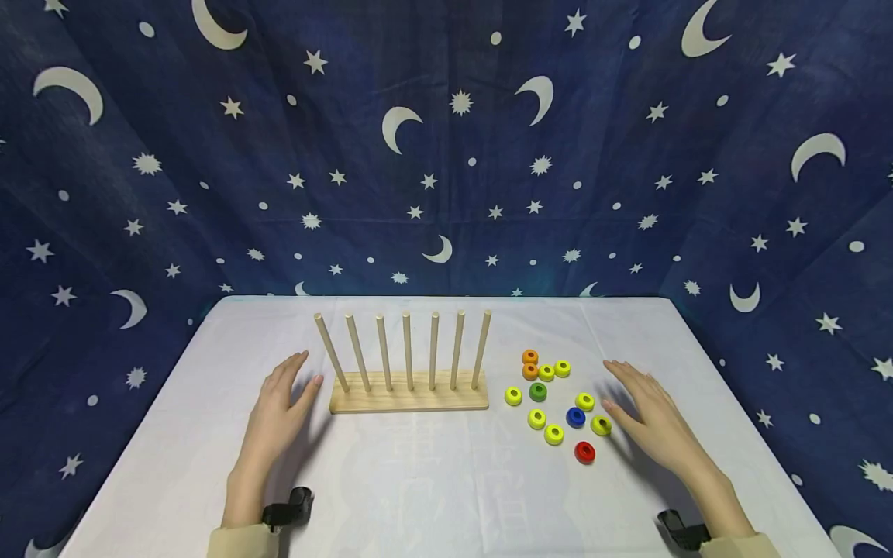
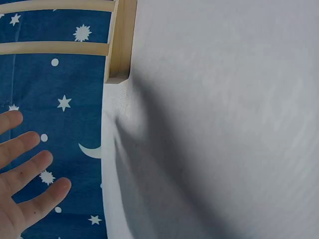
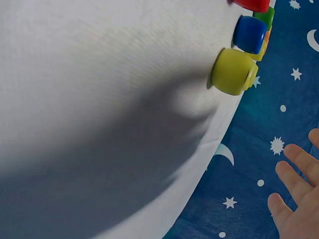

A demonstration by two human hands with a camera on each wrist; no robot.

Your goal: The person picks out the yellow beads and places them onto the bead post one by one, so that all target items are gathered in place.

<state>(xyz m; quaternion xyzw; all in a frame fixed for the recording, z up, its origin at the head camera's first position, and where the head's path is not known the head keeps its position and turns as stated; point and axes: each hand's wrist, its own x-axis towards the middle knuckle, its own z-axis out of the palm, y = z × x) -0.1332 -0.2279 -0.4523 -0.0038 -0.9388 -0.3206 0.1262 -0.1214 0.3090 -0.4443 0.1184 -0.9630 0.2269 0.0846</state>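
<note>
My left hand (image 1: 275,411) is held over the white table just left of a wooden peg rack, its fingers extended and holding nothing. The rack has a flat pale base (image 1: 412,399) with a row of several upright bare pegs (image 1: 408,353). On the right, my right hand (image 1: 652,422) hovers beside a scatter of small ringed beads, fingers spread and nothing held. Nearest to it is a yellow bead (image 1: 601,425); a blue bead (image 1: 575,417), a red bead (image 1: 584,452), a green bead (image 1: 538,391) and two orange beads (image 1: 530,356) lie close by, among several more yellow ones.
A white cloth (image 1: 418,488) covers the table. Behind and at the sides hangs a dark blue curtain (image 1: 446,155) with moons and stars. Each wrist wears a black camera strap, such as the left strap (image 1: 287,508).
</note>
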